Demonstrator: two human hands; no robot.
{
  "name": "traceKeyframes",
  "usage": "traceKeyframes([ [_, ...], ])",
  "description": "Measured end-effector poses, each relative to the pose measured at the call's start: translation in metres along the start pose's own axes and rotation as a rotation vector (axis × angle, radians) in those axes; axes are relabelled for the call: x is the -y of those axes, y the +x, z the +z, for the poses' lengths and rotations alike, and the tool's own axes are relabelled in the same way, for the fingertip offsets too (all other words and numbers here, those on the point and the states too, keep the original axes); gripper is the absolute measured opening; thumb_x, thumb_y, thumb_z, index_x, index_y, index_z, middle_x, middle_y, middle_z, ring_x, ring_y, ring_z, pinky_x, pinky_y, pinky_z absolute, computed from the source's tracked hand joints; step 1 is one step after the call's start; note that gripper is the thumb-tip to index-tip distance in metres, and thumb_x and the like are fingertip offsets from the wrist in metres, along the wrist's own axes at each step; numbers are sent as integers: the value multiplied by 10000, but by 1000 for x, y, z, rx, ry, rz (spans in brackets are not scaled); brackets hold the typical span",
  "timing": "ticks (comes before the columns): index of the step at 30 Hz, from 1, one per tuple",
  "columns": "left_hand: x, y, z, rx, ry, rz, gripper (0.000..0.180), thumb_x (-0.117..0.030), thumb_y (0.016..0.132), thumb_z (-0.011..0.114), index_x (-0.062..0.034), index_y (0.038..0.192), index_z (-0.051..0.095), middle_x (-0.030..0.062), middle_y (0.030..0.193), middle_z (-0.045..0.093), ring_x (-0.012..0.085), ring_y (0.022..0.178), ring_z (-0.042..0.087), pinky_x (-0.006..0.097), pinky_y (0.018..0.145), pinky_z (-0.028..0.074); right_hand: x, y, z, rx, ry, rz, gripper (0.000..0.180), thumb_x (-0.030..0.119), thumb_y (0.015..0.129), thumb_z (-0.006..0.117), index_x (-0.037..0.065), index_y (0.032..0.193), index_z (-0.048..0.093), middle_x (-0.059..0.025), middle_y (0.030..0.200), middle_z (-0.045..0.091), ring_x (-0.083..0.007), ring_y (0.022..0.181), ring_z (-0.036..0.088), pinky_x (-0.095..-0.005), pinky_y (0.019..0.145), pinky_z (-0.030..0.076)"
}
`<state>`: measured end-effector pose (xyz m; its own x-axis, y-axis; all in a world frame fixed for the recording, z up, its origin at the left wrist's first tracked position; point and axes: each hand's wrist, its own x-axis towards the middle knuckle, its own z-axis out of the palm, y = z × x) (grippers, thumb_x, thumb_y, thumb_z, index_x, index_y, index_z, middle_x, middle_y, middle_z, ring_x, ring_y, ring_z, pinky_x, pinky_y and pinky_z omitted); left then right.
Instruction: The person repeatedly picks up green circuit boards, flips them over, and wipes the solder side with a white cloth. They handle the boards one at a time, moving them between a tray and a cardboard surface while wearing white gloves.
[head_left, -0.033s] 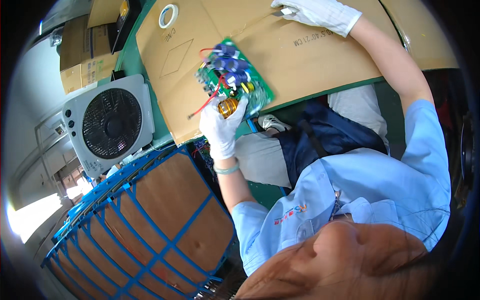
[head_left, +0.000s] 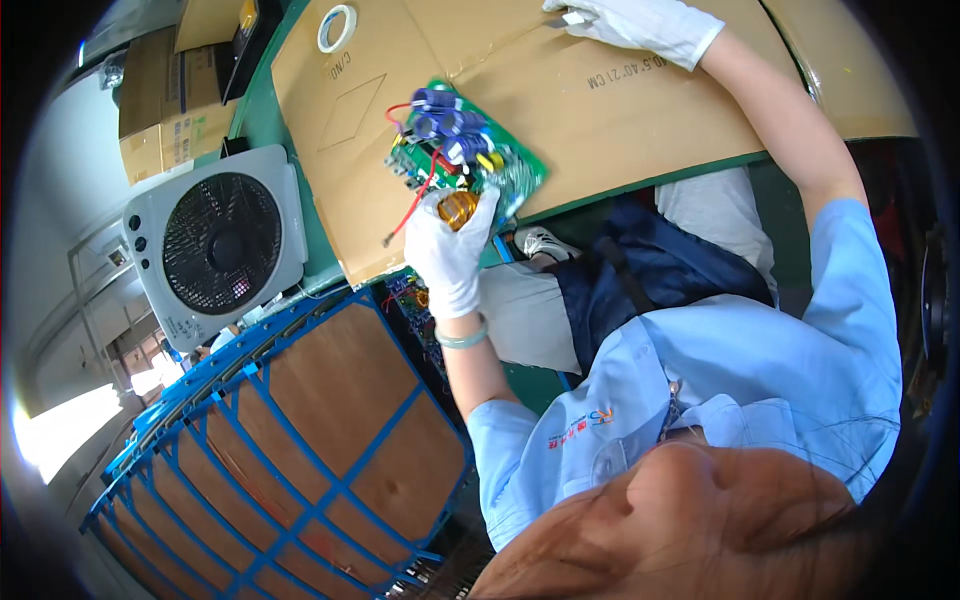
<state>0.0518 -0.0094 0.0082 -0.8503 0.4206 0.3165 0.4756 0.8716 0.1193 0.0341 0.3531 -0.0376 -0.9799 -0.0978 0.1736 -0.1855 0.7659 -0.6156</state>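
My left hand [head_left: 447, 252], in a white glove, is closed on the near end of a green circuit board [head_left: 520, 172], round its copper-coloured coil [head_left: 458, 210]. The board is tilted over the cardboard; whether it touches cannot be told. It carries several dark blue capacitors [head_left: 462, 123] and a loose red wire [head_left: 417, 200] that hangs to the left. At the far edge, my right hand [head_left: 630, 22], gloved too, rests on the cardboard, its fingers closed round a small flat grey metal tool [head_left: 572, 19]. The fingers hide most of that tool.
Flat cardboard [head_left: 610, 140] covers the green table. A roll of white tape [head_left: 337, 29] lies at its far left. Left of the table stands a grey box fan [head_left: 222, 243], with cardboard boxes [head_left: 170, 110] behind. A blue-barred rack [head_left: 300, 430] with brown panels is at the lower left.
The board's far end has swung slightly left and the board has turned a little. My left hand has shifted slightly right and nearer with it. The right hand stays put.
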Motion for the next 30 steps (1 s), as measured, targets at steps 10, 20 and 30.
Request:
traceKeyframes([
  [10,-113,7,18,-48,-456,-236,517,-426,809,784,18,1055,685,168,923,716,248,820,696,318,783,538,95,-56,-45,-32,30,-18,441,285,939,639,52,1311,593,-165,1192,663,-326,1091,630,-376,945,500],
  [20,-95,-8,45,-48,-793,-75,306,-267,826,784,-54,1028,696,118,867,716,258,743,695,323,686,555,108,-148,31,-255,-172,-29,275,191,841,730,102,1096,679,-60,792,645,-248,715,654,-336,646,525],
  [30,-87,-6,58,-178,-735,35,175,-233,833,770,-109,924,688,63,736,672,249,631,655,322,578,514,108,-152,48,-213,-236,-48,240,191,792,742,98,1007,687,-44,980,683,-224,843,663,-318,703,519],
])
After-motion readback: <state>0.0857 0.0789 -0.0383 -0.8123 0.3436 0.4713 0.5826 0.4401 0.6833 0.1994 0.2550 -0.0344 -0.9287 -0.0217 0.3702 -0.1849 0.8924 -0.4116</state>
